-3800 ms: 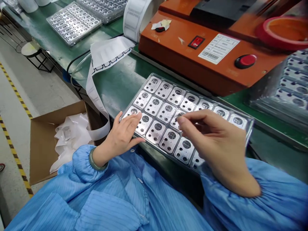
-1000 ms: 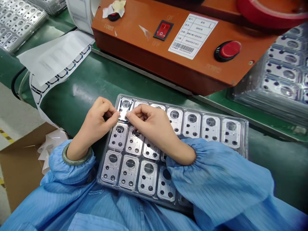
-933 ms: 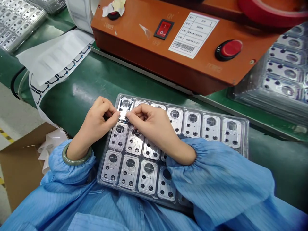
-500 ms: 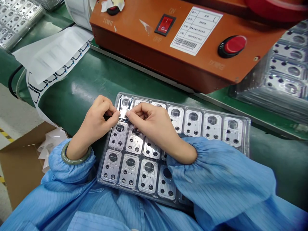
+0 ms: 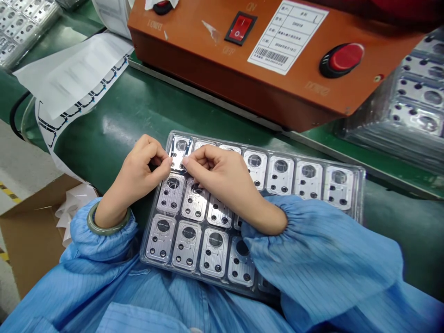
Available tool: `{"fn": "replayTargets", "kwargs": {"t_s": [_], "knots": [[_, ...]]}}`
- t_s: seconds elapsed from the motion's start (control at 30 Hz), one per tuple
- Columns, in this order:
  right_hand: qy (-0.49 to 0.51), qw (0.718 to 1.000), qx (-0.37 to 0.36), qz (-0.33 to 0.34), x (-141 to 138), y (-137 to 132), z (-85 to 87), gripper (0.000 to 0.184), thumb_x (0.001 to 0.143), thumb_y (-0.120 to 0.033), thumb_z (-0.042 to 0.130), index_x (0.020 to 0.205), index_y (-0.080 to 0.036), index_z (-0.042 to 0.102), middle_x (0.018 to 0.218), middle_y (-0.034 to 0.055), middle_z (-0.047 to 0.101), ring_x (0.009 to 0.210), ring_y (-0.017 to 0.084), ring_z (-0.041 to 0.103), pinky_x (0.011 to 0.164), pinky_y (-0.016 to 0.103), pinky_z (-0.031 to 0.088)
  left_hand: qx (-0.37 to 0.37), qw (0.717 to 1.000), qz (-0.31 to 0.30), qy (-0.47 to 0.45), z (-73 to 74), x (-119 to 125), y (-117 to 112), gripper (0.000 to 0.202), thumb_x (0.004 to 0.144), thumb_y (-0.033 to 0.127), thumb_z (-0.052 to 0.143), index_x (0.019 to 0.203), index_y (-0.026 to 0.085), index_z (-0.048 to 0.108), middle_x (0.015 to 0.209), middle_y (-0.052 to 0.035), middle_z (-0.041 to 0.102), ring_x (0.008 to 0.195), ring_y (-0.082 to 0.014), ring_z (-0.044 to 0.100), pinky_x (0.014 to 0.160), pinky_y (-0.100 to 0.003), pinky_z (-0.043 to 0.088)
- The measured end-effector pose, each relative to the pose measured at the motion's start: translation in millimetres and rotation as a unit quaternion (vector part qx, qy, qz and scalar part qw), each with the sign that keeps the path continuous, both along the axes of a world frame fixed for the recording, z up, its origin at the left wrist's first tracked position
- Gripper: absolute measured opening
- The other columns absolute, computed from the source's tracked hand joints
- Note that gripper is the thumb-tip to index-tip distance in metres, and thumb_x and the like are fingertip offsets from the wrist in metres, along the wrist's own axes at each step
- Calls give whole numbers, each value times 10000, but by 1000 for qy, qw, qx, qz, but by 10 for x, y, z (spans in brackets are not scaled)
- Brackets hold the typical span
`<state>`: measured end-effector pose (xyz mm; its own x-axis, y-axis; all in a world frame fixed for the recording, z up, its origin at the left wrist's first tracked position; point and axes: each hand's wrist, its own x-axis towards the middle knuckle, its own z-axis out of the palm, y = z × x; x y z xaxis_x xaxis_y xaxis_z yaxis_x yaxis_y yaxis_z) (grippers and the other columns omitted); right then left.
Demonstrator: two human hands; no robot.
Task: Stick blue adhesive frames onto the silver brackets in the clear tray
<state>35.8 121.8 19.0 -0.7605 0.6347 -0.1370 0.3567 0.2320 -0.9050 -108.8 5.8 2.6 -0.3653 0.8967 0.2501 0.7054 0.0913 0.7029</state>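
Our left hand (image 5: pixel 138 173) and right hand (image 5: pixel 217 178) curl inward, fingertips meeting on a metal plate (image 5: pixel 179 149) in the corner pocket of a clear tray (image 5: pixel 362 189) on the green surface (image 5: pixel 138 111). We cannot tell whether they grip it. It looks light, stiff and slick: best held by its edges.

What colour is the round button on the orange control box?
The round button is red, black-ringed; head view.
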Motion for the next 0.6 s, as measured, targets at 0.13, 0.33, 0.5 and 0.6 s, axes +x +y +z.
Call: {"fn": "replayTargets", "kwargs": {"t_s": [0.13, 0.33, 0.5, 0.6], "knots": [[3, 1000, 10, 1, -8, -4, 0, 207, 800, -246, 605, 614, -168, 560, 586, -14, 591, 561, 104, 520, 571, 244, 380, 0, 1000, -3, 4, 2, -2, 5, 136, 788, 108, 601, 722, 197, 522, 764, 2, 508, 769, -133, 523, 667, -263, 460], [2, 1000, 16, -1, -6, -7, 3, 202, 803, -244, 601, 618, -168, 572, 585, -15, 592, 550, 101, 507, 568, 244, 378, -2, 1000, 1, 9, 9, 7, 10, 152, 785, 112, 599, 706, 200, 504, 749, 3, 500, 750, -132, 517, 649, -261, 459], [1, 1000, 20, 0, -8, -10, 4, 199, 803, -241, 599, 620, -166, 580, 589, -14, 597, 549, 100, 508, 567, 245, 376, -3, 1000, 0, 16, -2, 9, 10, 150, 790, 125, 597, 710, 203, 497, 746, 3, 498, 755, -138, 514, 650, -270, 460], [2, 1000, 18, -1, -8, -12, 8, 195, 800, -233, 602, 619, -166, 576, 586, -19, 595, 546, 97, 508, 566, 243, 376, 0, 1000, -3, 21, -12, 3, 8, 152, 790, 125, 597, 713, 204, 492, 743, 5, 488, 751, -136, 508, 646, -268, 456]]}}
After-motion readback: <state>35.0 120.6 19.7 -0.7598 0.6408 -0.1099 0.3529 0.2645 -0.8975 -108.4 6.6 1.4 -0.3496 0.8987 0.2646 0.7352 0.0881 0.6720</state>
